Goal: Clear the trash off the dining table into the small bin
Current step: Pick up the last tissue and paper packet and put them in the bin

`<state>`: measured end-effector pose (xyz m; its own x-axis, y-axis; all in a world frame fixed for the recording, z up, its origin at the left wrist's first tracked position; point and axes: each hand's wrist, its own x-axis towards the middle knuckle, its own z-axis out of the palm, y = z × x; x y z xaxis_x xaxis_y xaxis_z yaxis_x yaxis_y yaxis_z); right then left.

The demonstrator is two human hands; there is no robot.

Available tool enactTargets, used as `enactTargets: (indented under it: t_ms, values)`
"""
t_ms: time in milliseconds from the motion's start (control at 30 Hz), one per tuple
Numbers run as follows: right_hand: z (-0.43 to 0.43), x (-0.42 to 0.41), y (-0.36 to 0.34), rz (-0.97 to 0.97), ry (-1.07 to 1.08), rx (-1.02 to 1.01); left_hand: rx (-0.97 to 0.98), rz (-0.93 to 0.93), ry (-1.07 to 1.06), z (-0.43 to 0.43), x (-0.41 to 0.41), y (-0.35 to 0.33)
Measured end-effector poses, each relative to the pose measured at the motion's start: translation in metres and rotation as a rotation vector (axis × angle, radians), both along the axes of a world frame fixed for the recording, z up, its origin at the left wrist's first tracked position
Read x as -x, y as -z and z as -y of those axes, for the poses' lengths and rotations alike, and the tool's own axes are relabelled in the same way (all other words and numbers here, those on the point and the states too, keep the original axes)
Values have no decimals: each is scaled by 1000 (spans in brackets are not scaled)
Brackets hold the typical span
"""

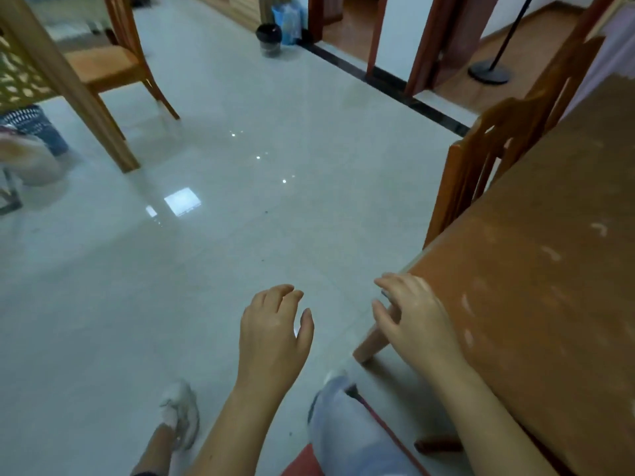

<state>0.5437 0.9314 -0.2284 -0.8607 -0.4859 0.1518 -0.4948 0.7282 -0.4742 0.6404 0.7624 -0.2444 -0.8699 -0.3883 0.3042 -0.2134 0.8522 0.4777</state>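
The dining table [536, 255] fills the right side, its brown top marked with small white scraps [599, 229]. My right hand [414, 314] hovers palm down at the table's near-left corner, fingers spread and loosely curled, with nothing clearly in it. To its left, over the floor, my left hand [275, 326] is also palm down with its fingers apart and holding nothing that I can see. The small dark bin [269, 38] stands far off on the floor at the top centre, next to a blue bag [288, 20].
A wooden chair [488, 156] is pushed against the table's far left side. Another chair [103, 67] and a table leg [79, 97] stand at the upper left, with a person's legs [34, 146] beside them. Glossy tiled floor [206, 269] lies between. A lamp base [489, 73] is at the upper right.
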Motion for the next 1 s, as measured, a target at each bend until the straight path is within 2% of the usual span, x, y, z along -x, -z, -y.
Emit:
enactTargets:
  t_ms: [233, 367, 533, 867, 1000]
  values:
    - [86, 126, 17, 11, -2, 26, 88, 35, 49, 85, 116, -4]
    - [119, 205, 8, 1, 67, 53, 139, 34, 90, 126, 195, -21]
    - [141, 286, -4, -44, 158, 58, 115, -2, 90, 161, 294, -27]
    - [188, 465, 14, -19, 385, 35, 81, -23, 309, 227, 526, -11]
    - [215, 553, 0, -59, 460, 33, 71, -30, 408, 254, 627, -18]
